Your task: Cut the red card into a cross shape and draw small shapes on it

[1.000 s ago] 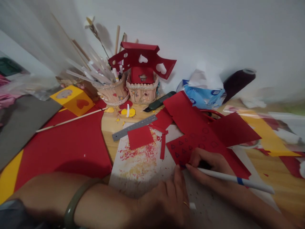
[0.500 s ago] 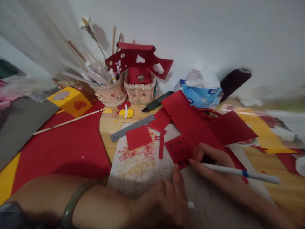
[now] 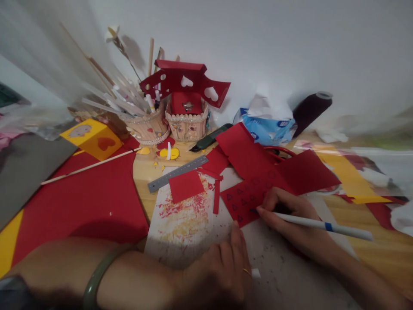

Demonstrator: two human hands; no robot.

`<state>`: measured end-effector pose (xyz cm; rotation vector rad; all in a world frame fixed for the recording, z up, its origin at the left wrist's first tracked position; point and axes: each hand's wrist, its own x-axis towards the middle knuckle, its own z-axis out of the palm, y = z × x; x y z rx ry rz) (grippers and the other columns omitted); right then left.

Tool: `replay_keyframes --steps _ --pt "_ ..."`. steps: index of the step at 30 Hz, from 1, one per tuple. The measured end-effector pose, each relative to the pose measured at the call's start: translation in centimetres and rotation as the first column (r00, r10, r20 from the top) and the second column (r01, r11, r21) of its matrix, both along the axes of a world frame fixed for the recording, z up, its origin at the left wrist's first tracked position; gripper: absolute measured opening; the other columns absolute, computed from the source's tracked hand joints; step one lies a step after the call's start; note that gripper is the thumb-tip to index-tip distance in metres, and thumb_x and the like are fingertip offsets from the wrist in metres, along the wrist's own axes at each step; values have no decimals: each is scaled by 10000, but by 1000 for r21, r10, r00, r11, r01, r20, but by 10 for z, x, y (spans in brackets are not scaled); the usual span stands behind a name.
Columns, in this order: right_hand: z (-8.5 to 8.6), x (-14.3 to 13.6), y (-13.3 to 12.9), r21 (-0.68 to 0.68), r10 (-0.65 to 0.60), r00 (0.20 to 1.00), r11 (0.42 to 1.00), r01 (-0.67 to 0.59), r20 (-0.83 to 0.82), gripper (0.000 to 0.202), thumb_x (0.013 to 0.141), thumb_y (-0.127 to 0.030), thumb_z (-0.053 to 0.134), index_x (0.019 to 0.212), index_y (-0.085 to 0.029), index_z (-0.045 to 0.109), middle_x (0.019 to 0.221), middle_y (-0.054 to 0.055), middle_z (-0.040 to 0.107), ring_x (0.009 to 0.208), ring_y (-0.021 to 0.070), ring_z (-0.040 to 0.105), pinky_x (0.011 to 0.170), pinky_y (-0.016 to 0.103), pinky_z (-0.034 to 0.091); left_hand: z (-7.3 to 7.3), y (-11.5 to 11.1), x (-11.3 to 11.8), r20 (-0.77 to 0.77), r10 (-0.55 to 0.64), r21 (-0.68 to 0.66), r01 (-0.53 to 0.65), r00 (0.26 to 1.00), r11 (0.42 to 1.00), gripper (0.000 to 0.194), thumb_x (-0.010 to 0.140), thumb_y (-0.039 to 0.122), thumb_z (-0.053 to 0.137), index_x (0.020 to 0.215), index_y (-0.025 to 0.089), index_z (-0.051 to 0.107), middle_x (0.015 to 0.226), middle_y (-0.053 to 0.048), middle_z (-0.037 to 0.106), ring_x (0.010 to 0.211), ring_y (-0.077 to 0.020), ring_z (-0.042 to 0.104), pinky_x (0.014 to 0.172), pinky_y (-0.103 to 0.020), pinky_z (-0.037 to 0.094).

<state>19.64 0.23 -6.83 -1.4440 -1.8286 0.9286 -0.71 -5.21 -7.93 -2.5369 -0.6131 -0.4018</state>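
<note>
My right hand (image 3: 287,215) grips a white pen with a blue band (image 3: 322,224), its tip resting on a red paper sheet (image 3: 245,196) marked with small drawn triangles. My left hand (image 3: 222,267) lies flat on the white stained work mat (image 3: 187,224), one fingertip touching the lower corner of that red sheet. A green bangle sits on my left wrist. The pen tip itself is partly hidden by my fingers.
A metal ruler (image 3: 177,173) and a small red square (image 3: 185,186) lie beyond the mat. Behind stand two stick-built holders (image 3: 187,122), a red paper box with heart cutouts (image 3: 185,82), a dark cutter (image 3: 211,137), a tissue pack (image 3: 269,129) and a dark spool (image 3: 311,110). Large red paper (image 3: 80,202) lies left.
My right hand and the pen have shifted slightly up the red sheet. My left hand stays pressed at the sheet's corner. The view has drifted a little.
</note>
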Motion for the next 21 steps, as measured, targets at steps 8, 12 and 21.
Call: replay_keyframes --steps 8,12,21 --pt "2 -9 -1 -69 -40 995 997 33 -94 238 786 -309 625 603 -232 495 561 -26 525 502 125 459 440 223 351 12 -4 -10 -107 9 12 -8 994 1000 312 944 136 462 1077 32 724 967 -165 776 513 -89 566 439 -187 382" --pt "2 -13 -4 -70 -30 996 997 24 -85 244 791 -295 605 594 -235 473 534 -39 485 471 112 403 413 227 296 9 1 -4 -53 -52 -75 48 997 996 353 937 106 417 1089 44 730 1101 -190 743 493 -89 541 413 -203 366" --pt "0 -11 -9 -49 26 1000 998 -27 -12 202 819 -270 588 638 -239 505 554 -18 559 498 132 500 437 225 380 3 4 0 -63 -48 -72 43 997 996 365 928 90 413 1126 -20 699 1101 -248 719 484 -105 571 392 -208 378"
